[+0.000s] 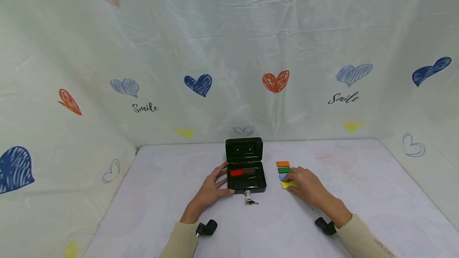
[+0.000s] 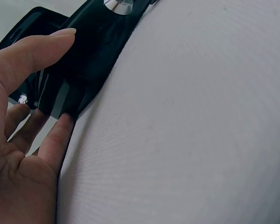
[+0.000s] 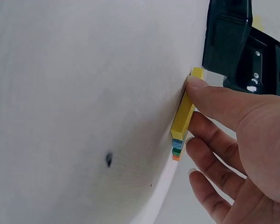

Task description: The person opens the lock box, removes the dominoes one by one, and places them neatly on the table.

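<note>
A black cash box (image 1: 247, 189) stands with its lid (image 1: 244, 150) raised. Inside lie a red block (image 1: 236, 173) and a dark brown block (image 1: 248, 171), end to end. My left hand (image 1: 210, 189) rests against the box, fingers spread along its left side and thumb at the front corner; the left wrist view shows that thumb lying across the front face. To the right of the box, my right hand (image 1: 309, 186) pinches a yellow block (image 3: 183, 116) between thumb and fingers. Behind it are a blue block (image 1: 282, 177), partly covered by the fingers, a green block (image 1: 283, 170) and an orange block (image 1: 282, 164).
Small keys (image 1: 254, 202) hang from the lock (image 1: 248, 194) at the box's front. The white-covered table (image 1: 154, 210) meets a heart-printed curtain (image 1: 229, 51) just behind the box. Each wrist bears a black camera, left (image 1: 206, 227) and right (image 1: 325, 226).
</note>
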Tool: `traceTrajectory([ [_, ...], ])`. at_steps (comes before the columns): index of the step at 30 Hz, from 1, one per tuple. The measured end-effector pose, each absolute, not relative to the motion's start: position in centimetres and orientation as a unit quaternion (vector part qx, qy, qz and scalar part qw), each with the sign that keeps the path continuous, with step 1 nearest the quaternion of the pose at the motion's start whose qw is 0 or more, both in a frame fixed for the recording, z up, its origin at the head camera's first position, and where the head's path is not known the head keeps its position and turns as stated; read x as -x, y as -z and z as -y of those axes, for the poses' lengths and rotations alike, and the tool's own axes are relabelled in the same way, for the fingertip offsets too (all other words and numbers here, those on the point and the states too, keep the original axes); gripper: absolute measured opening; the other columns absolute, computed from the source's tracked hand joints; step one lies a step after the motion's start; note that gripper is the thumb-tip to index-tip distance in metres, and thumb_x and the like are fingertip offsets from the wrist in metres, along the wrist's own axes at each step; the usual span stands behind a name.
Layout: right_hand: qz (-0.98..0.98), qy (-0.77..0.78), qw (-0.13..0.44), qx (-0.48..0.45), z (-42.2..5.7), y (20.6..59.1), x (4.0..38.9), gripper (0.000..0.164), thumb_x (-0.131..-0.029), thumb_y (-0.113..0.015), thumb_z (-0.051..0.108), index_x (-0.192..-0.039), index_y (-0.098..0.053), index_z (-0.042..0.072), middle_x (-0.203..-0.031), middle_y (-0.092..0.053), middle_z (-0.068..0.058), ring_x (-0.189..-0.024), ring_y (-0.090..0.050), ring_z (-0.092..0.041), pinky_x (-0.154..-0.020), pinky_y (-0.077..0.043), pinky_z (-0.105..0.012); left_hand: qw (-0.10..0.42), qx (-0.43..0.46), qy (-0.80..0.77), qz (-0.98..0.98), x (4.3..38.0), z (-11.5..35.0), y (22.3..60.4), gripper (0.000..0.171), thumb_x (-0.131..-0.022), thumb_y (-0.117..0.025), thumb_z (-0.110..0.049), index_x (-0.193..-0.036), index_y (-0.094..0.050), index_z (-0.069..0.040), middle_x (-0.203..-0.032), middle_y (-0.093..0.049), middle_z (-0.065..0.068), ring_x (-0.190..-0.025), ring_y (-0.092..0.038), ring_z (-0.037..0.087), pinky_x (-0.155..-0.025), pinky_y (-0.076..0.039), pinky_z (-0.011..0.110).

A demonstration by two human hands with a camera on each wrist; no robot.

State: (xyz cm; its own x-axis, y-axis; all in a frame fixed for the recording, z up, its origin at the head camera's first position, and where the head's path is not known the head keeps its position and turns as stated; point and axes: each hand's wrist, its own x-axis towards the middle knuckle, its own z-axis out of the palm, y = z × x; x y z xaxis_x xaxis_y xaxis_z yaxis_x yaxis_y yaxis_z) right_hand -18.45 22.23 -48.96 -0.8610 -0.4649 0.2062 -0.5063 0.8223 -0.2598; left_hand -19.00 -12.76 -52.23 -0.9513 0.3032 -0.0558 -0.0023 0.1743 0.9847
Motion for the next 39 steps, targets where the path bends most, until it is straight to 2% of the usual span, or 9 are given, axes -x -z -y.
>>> traceTrajectory([
  [27,0.955,-0.149,0.064,-0.249,-21.9,48.6,18.6,0.025,-0.076,-0.094,0.006,-0.098,-0.082,0.011,-0.099,-0.075,0.001,-0.091,-0.067,-0.020,-0.086,-0.064,-0.043,0.116,-0.107,-0.635,-0.757,19.1,12.8,52.3,0.104,-0.082,-0.086,0.006,-0.168,-0.029,-0.011,-0.169,-0.032,0.022,-0.149,-0.041,0.050,-0.115,-0.050,0.045],
  [39,0.930,-0.155,0.140,-0.301,-20.9,47.3,18.5,0.027,-0.073,-0.096,0.005,-0.095,-0.081,0.011,-0.095,-0.074,0.003,-0.088,-0.067,-0.020,-0.079,-0.063,-0.038,0.117,-0.104,-0.633,-0.758,19.0,12.7,52.1,0.104,-0.082,-0.086,0.006,-0.168,-0.029,-0.012,-0.168,-0.032,0.023,-0.148,-0.042,0.050,-0.115,-0.050,0.045],
])
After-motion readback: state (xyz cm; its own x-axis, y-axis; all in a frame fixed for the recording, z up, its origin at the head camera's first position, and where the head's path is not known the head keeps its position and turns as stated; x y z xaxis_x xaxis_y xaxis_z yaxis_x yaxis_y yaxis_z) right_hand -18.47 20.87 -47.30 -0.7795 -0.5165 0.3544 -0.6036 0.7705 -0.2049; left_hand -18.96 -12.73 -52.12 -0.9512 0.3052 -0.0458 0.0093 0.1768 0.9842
